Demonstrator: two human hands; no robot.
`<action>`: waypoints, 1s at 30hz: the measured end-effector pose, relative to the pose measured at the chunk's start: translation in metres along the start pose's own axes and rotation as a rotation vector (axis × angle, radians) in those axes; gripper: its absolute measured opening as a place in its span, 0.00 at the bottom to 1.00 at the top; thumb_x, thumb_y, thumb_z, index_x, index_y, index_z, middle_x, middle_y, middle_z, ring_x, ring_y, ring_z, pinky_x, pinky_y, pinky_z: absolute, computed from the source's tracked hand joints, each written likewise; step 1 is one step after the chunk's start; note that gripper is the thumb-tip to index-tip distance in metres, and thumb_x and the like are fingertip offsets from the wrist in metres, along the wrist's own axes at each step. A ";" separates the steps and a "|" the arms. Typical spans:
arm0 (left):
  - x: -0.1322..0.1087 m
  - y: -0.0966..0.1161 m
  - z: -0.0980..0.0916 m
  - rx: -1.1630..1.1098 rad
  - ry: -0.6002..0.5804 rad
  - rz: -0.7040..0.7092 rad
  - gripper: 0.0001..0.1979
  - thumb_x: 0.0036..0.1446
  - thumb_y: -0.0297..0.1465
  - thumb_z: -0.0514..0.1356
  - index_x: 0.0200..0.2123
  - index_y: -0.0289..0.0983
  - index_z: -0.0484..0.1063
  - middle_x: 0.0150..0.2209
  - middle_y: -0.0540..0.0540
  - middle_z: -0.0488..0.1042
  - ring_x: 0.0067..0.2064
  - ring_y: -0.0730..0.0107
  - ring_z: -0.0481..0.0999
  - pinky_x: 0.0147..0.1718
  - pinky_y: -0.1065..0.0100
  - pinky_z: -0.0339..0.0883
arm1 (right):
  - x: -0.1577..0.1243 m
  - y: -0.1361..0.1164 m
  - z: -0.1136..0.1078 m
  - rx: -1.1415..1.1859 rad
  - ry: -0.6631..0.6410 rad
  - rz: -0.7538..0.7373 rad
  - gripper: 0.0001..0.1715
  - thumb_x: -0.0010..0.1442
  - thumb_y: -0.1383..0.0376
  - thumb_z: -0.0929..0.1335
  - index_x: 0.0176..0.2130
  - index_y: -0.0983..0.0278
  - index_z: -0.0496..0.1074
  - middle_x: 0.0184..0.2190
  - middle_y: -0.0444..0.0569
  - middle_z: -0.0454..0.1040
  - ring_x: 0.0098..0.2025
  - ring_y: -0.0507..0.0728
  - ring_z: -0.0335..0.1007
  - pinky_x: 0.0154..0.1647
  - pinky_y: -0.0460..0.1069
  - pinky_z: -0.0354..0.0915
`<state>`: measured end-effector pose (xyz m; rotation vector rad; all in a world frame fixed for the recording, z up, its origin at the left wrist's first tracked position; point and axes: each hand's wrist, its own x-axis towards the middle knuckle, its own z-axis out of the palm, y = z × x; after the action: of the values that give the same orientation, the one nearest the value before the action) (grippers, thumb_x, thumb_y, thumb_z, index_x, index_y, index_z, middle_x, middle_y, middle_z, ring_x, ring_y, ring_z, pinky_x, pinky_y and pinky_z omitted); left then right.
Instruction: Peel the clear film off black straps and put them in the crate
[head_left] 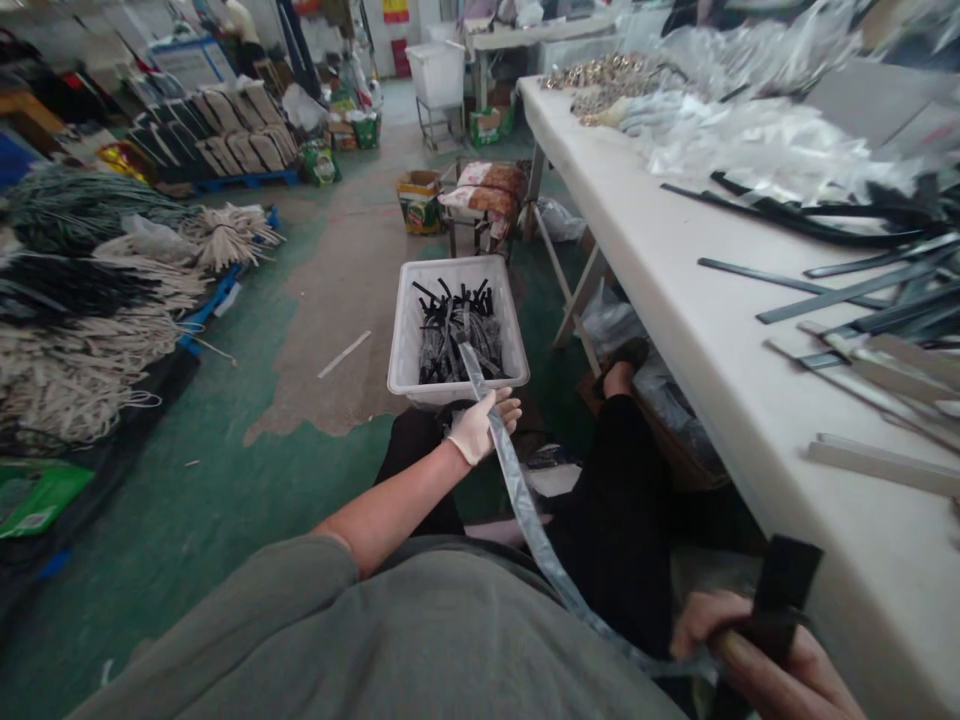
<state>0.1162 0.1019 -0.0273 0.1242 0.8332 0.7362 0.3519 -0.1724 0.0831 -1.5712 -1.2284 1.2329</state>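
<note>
A long strap (517,485) in a clear plastic sleeve runs from the white bin (397,340) down across my lap. My left hand (476,428), in a pale glove, holds it near the bin's front rim; the strap crosses the palm by the thumb while the other fingers stretch out. At the lower right, my bare right hand (765,650) is closed around the black end of a strap (787,570), where the sleeve's near end also reaches. Inside the bin is a heap of black straps (457,340), many of them sleeved in plastic.
A white table (622,230) stands along my right, bearing black strips (840,285), plastic bags (765,140) and metal pieces (607,75). Bundled cords (75,350) lie on the left. Beyond the bin are a cushioned stool (484,195) and a carton (418,205).
</note>
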 end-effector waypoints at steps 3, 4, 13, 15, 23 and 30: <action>-0.023 -0.016 0.012 0.296 -0.273 -0.034 0.16 0.64 0.41 0.56 0.45 0.34 0.72 0.33 0.43 0.77 0.29 0.70 0.78 0.25 0.74 0.65 | 0.037 -0.003 0.018 0.163 0.085 0.080 0.19 0.59 0.51 0.69 0.34 0.64 0.76 0.42 0.57 0.78 0.25 0.52 0.66 0.21 0.46 0.61; -0.030 -0.022 0.014 0.394 -0.357 -0.057 0.18 0.62 0.43 0.58 0.44 0.33 0.72 0.33 0.42 0.78 0.29 0.69 0.78 0.24 0.74 0.65 | 0.052 -0.004 0.023 0.226 0.108 0.106 0.19 0.59 0.51 0.69 0.36 0.65 0.76 0.44 0.57 0.77 0.21 0.48 0.60 0.17 0.45 0.55; -0.071 -0.060 0.010 0.947 -0.750 -0.327 0.29 0.54 0.53 0.60 0.43 0.31 0.74 0.32 0.40 0.78 0.28 0.68 0.77 0.24 0.72 0.63 | 0.144 -0.019 0.011 0.623 0.181 -0.121 0.19 0.56 0.52 0.73 0.38 0.65 0.76 0.19 0.41 0.66 0.16 0.42 0.40 0.16 0.44 0.38; -0.075 -0.062 0.009 0.987 -0.784 -0.344 0.29 0.55 0.53 0.59 0.44 0.31 0.74 0.34 0.39 0.77 0.29 0.68 0.77 0.26 0.71 0.63 | 0.144 -0.023 0.009 0.631 0.201 -0.152 0.19 0.56 0.52 0.72 0.38 0.65 0.77 0.27 0.45 0.72 0.16 0.42 0.41 0.15 0.44 0.39; -0.078 -0.058 0.060 0.811 -0.651 0.155 0.28 0.49 0.49 0.67 0.46 0.36 0.74 0.40 0.43 0.75 0.40 0.65 0.72 0.41 0.66 0.65 | 0.129 -0.052 0.038 0.235 0.138 -0.231 0.20 0.59 0.52 0.70 0.39 0.65 0.80 0.36 0.50 0.78 0.36 0.55 0.72 0.36 0.48 0.67; -0.077 -0.069 0.049 1.070 -0.631 0.221 0.21 0.56 0.48 0.60 0.29 0.34 0.72 0.28 0.47 0.71 0.31 0.70 0.67 0.33 0.69 0.62 | 0.124 -0.063 0.041 0.236 0.315 -0.310 0.19 0.59 0.51 0.69 0.37 0.63 0.81 0.38 0.51 0.79 0.41 0.60 0.74 0.42 0.53 0.69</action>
<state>0.1546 0.0096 0.0290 1.3527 0.5220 0.3396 0.3060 -0.0364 0.1059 -1.2868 -1.0340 0.8581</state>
